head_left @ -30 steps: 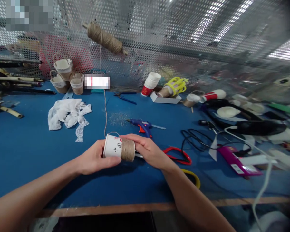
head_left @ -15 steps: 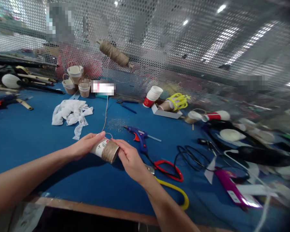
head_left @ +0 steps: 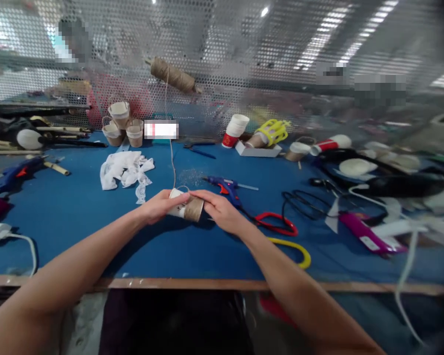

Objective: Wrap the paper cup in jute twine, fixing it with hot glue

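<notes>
Rising behind the blue tabletop (head_left: 77,251), a perforated metal screen (head_left: 225,44) spans the view, with a twine spool (head_left: 173,75) in front of it. White lace (head_left: 122,170) lies heaped left of the blue glue gun (head_left: 226,187). Near the table's middle, the paper cup (head_left: 187,207), partly wrapped in twine, lies sideways between both hands. The left hand (head_left: 162,205) is curled closed around its white end, thumb on top; the right hand (head_left: 222,211) has bent fingers closed on the wrapped end. Smallest, a thin twine strand (head_left: 172,162) runs down toward the cup.
</notes>
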`<control>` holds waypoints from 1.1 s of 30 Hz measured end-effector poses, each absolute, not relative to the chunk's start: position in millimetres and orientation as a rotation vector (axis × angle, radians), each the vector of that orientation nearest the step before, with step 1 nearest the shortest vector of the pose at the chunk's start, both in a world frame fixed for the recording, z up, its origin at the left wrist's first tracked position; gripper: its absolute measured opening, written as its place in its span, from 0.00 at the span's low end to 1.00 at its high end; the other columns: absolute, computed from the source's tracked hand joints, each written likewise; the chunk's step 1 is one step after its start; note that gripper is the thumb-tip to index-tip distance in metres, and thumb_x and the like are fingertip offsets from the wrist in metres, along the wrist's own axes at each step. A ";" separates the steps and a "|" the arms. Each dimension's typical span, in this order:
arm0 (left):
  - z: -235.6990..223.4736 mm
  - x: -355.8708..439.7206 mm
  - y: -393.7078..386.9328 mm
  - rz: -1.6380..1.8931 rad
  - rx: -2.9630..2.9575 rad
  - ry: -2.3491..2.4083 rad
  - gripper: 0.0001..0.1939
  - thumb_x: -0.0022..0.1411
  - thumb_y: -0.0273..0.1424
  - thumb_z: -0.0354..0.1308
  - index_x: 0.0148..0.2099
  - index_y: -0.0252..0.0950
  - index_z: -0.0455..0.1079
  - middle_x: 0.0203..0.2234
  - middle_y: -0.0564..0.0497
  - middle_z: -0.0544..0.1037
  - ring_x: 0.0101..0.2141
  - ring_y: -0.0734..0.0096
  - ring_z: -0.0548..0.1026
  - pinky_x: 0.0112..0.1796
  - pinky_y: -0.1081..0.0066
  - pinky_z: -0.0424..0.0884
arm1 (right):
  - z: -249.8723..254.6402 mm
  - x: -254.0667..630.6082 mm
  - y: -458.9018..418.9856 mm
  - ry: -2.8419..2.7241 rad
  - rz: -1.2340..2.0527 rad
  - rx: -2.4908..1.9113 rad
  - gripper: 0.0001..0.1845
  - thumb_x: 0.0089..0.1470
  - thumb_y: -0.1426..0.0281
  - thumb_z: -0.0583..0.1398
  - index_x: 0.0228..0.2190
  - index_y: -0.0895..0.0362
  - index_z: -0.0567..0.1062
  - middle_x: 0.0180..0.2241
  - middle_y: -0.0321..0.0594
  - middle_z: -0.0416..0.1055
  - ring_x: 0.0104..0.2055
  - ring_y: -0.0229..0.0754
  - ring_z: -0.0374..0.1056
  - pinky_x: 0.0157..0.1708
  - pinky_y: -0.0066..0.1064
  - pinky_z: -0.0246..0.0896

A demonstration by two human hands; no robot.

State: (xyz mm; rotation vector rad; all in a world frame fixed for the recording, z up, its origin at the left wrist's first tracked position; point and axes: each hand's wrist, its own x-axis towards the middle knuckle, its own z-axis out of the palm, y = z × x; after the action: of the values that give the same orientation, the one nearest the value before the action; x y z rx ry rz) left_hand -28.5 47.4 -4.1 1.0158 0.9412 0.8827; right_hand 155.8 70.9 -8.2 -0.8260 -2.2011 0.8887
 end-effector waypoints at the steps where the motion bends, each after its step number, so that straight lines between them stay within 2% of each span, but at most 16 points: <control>1: -5.3 -28.1 48.0 0.889 1.051 0.937 0.22 0.40 0.45 0.64 0.28 0.29 0.69 0.19 0.54 0.70 0.20 0.80 0.64 0.24 0.77 0.57 | -5.5 154.9 72.4 -2.180 0.913 -0.837 0.22 0.48 0.76 0.48 0.44 0.56 0.71 0.47 0.41 0.69 0.51 0.41 0.63 0.54 0.40 0.52; 7: -9.3 -30.3 53.1 0.954 1.251 0.923 0.24 0.46 0.48 0.59 0.34 0.30 0.70 0.23 0.52 0.72 0.23 0.77 0.65 0.27 0.75 0.60 | 3.7 149.4 84.4 -2.069 1.022 -0.853 0.24 0.46 0.75 0.47 0.43 0.56 0.72 0.47 0.38 0.70 0.51 0.39 0.63 0.53 0.38 0.53; 11: -12.7 -32.4 57.4 0.939 1.345 0.952 0.20 0.44 0.43 0.63 0.32 0.30 0.72 0.25 0.51 0.75 0.27 0.73 0.68 0.33 0.73 0.62 | 1.3 150.7 88.9 -2.063 1.055 -0.852 0.23 0.47 0.74 0.47 0.43 0.58 0.73 0.47 0.40 0.70 0.51 0.40 0.63 0.53 0.38 0.54; 16: -17.1 -27.7 57.3 0.911 1.362 0.999 0.16 0.42 0.38 0.64 0.30 0.30 0.74 0.24 0.52 0.76 0.27 0.72 0.69 0.35 0.72 0.63 | -4.3 152.0 85.7 -2.090 1.058 -0.844 0.22 0.49 0.72 0.47 0.43 0.59 0.72 0.48 0.41 0.68 0.50 0.40 0.63 0.53 0.37 0.53; 19: -15.9 -22.0 54.5 0.890 1.344 1.015 0.16 0.42 0.38 0.64 0.30 0.30 0.74 0.23 0.51 0.76 0.27 0.72 0.70 0.33 0.73 0.63 | -7.5 152.1 84.4 -2.104 1.030 -0.852 0.22 0.50 0.72 0.46 0.43 0.60 0.72 0.48 0.42 0.69 0.51 0.40 0.63 0.54 0.36 0.52; 25: -15.9 -12.8 56.1 0.938 1.260 1.148 0.17 0.43 0.42 0.62 0.25 0.30 0.71 0.17 0.53 0.72 0.20 0.75 0.67 0.23 0.75 0.58 | -9.5 153.2 82.5 -2.143 0.992 -0.845 0.22 0.51 0.72 0.47 0.44 0.59 0.72 0.48 0.42 0.69 0.51 0.40 0.62 0.54 0.37 0.51; 28: -18.8 -9.7 55.5 0.981 1.216 1.189 0.18 0.42 0.43 0.61 0.25 0.31 0.69 0.16 0.53 0.71 0.19 0.76 0.66 0.23 0.75 0.58 | -8.0 152.6 80.5 -2.142 0.987 -0.841 0.21 0.51 0.72 0.47 0.44 0.59 0.72 0.48 0.42 0.68 0.52 0.40 0.62 0.54 0.37 0.50; 33: -19.3 -6.3 44.5 1.059 1.226 1.204 0.19 0.42 0.43 0.59 0.26 0.30 0.67 0.17 0.54 0.69 0.19 0.78 0.64 0.24 0.76 0.58 | -4.1 149.3 75.5 -2.153 0.993 -0.832 0.20 0.51 0.72 0.47 0.42 0.58 0.73 0.46 0.42 0.71 0.49 0.40 0.65 0.52 0.37 0.54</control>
State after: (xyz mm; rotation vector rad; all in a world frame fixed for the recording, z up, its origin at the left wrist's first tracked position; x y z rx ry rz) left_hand -6.3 44.5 -19.3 1.2255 1.2042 1.0591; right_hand 149.3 75.5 -4.1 -0.8322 -2.1529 0.9934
